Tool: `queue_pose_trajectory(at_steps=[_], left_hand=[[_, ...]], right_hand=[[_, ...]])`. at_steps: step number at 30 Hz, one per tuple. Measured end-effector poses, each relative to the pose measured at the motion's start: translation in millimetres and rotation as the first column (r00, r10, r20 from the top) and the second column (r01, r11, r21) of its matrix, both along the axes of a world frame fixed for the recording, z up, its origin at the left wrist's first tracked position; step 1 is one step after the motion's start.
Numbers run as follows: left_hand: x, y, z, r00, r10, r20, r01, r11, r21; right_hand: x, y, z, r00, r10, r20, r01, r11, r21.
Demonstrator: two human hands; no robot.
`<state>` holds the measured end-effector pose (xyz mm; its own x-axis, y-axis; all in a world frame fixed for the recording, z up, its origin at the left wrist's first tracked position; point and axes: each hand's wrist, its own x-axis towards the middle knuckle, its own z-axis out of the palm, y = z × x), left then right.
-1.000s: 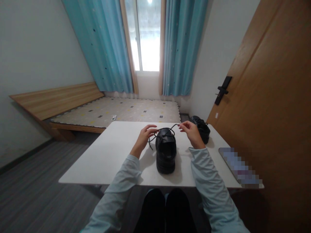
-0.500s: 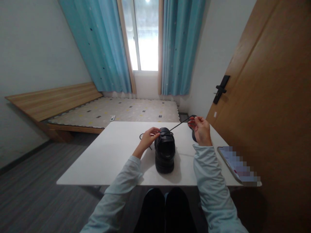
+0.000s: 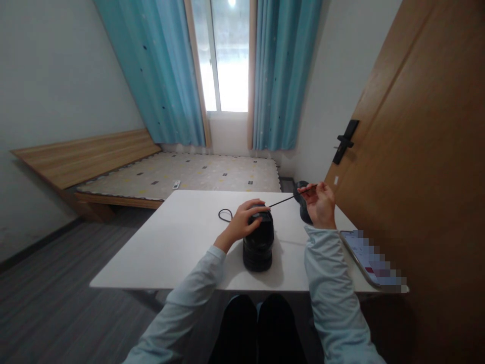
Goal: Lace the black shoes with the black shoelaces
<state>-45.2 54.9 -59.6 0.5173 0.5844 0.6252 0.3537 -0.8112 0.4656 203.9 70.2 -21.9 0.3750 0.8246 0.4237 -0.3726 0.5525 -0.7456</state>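
A black shoe (image 3: pixel 258 247) stands on the white table with its heel toward me. My left hand (image 3: pixel 243 221) lies over the shoe's upper, fingers across its front and thumb on its near side, gripping it. My right hand (image 3: pixel 320 205) is raised to the right, fingers closed on a black shoelace (image 3: pixel 282 201) that runs taut from the shoe. A loop of lace (image 3: pixel 225 215) rests on the table left of the shoe. Behind my right hand lies a second black shoe (image 3: pixel 304 210), partly hidden.
The white table (image 3: pixel 151 253) has a tablet-like device (image 3: pixel 364 258), partly pixelated, at its right edge. Beyond stands a bed (image 3: pixel 204 174) with a small white object (image 3: pixel 176 185) on it. A wooden door (image 3: pixel 424 177) is on the right.
My left hand has moved right, from the shoe's left side onto its upper. My right hand has shifted slightly right, and the lace now slopes less steeply.
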Motion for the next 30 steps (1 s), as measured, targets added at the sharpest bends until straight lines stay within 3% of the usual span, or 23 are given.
queue_pose_trajectory(at_steps=[4,9,17,23,26,30], left_hand=[[4.8,-1.0,4.4,0.99,-0.023,-0.143,0.03,0.998,0.052],[2.9,-1.2,5.4,0.973,0.026,-0.231,-0.028,1.0,-0.005],[4.0,0.9,1.1,0.973,0.076,-0.217,-0.076,0.997,0.009],[2.0,5.9,-3.1,0.989,0.019,-0.146,-0.02,1.0,-0.006],[2.1,6.0,-3.9,0.992,0.008,-0.124,-0.011,1.0,-0.02],[2.9,5.2,-4.0,0.995,0.008,-0.098,-0.011,0.999,-0.031]], right_hand=[[-3.2,-1.9,1.5,0.995,-0.034,0.094,0.029,0.998,0.053],[-7.6,3.5,-2.7,0.951,-0.21,0.229,0.191,0.976,0.1],[0.8,6.2,-2.5,0.925,-0.323,0.2,0.3,0.944,0.134],[9.2,5.8,-1.7,0.883,-0.418,0.214,0.392,0.907,0.154],[9.7,5.1,-5.1,0.852,-0.345,0.395,0.334,0.937,0.097],[5.5,8.3,-13.6,0.714,-0.079,0.696,0.174,0.982,-0.067]])
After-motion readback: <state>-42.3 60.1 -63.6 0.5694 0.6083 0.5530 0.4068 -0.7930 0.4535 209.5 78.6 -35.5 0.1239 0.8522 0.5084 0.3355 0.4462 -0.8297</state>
